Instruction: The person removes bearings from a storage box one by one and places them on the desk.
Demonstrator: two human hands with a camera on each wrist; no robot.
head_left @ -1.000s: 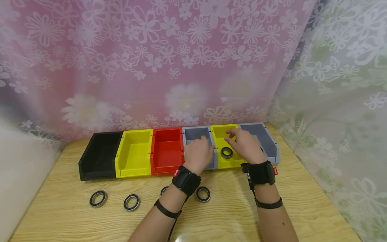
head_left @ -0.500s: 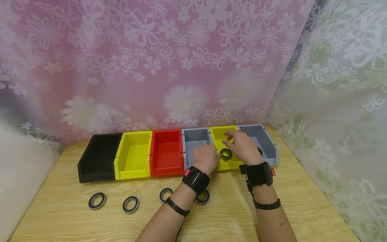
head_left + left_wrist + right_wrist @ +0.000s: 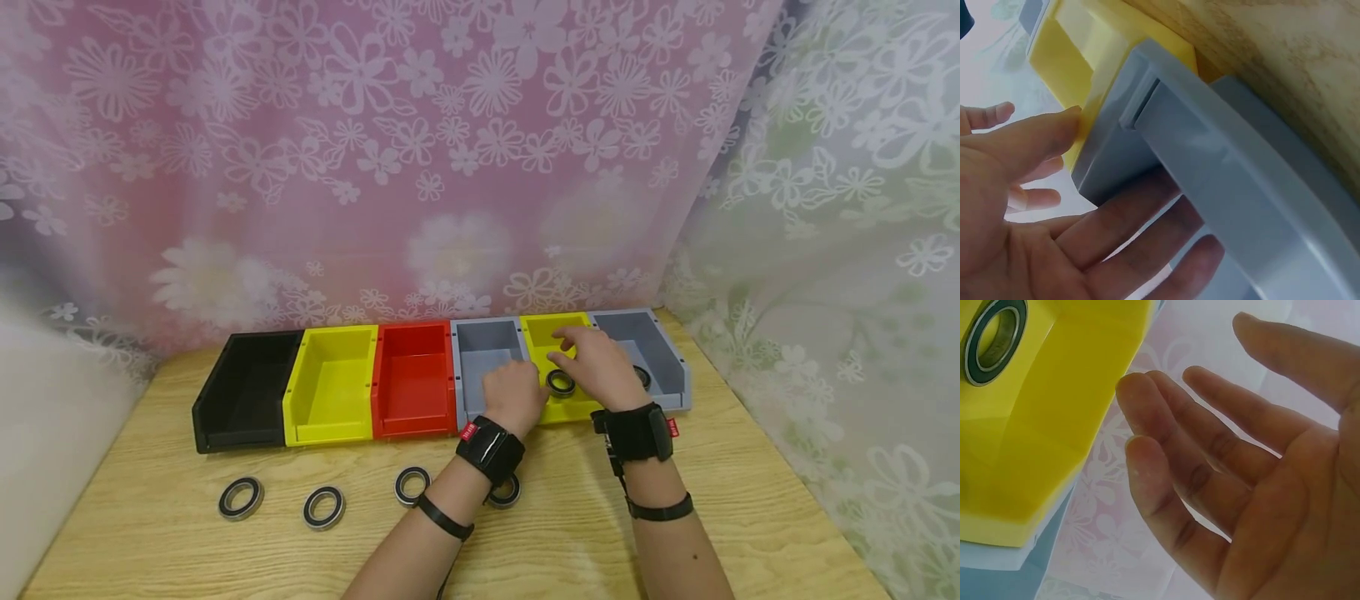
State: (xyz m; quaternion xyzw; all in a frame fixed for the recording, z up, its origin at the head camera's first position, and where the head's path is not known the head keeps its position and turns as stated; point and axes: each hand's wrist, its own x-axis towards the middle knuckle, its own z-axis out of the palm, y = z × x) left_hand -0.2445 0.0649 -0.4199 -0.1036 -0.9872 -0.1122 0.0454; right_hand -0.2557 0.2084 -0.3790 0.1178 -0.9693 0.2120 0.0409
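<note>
My left hand is at the front right corner of the middle grey bin. In the left wrist view its thumb lies against the edge of the right yellow bin, while its other fingers reach inside the grey bin behind the front lip, so the adjoining side walls are between them. Over the right yellow bin and the far-right grey bin hovers my right hand, fingers loosely bent around nothing. One bearing lies in that yellow bin; another bearing shows in the far-right grey bin, partly hidden by the hand.
Left of these stand a red bin, a yellow bin and a black bin, joined in one row. Several bearings lie on the wooden table in front; my left forearm partly covers one. A flowered curtain hangs behind.
My left hand has moved right and toward me, from over the middle grey bin to its front right corner, then barely moves. My right hand shifts only slightly.
</note>
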